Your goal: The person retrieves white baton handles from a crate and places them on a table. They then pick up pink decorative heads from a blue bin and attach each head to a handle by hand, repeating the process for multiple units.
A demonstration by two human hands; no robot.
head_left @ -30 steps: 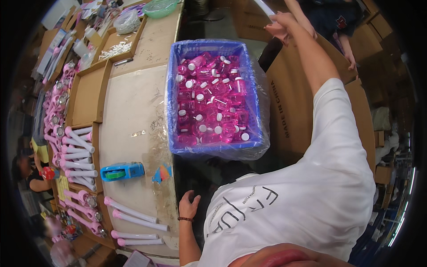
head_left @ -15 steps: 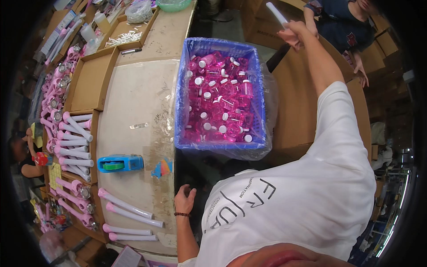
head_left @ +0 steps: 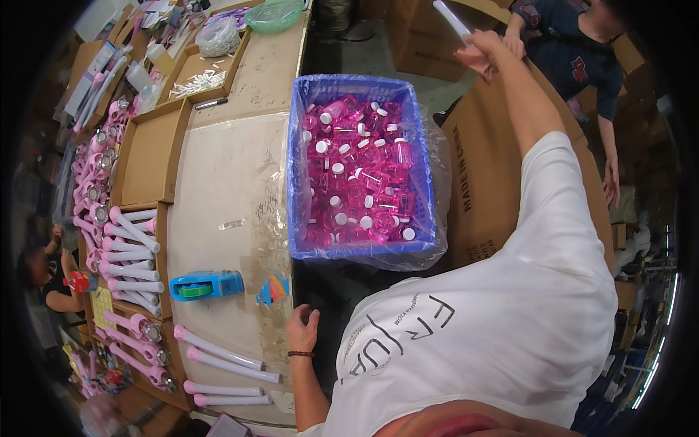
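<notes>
At the top right my right arm is stretched far out, and my right hand (head_left: 478, 55) is closed around one end of a white tube (head_left: 452, 21). The tube points up and away to the left. My left hand (head_left: 302, 329) hangs beside the table edge with thumb and fingers apart, loosely bent; it appears to hold nothing. Between the hands stands a blue plastic crate (head_left: 294, 167), lined with clear film. Several small bottles of pink liquid (head_left: 373, 178) with white caps fill it. White tubes with pink ends (head_left: 233, 366) lie on the near part of the table.
A blue tape dispenser (head_left: 206, 285) sits on the table (head_left: 218, 175). Cardboard trays (head_left: 149, 156), pink parts and more tubes (head_left: 131, 255) line its left side. A large carton (head_left: 480, 167) stands right of the crate. Another person (head_left: 571, 62) is close to my right hand.
The whole view has shifted slightly, so the table's things sit a little further right and lower. My right hand still holds the tube out. The other person's lowered arm has moved.
</notes>
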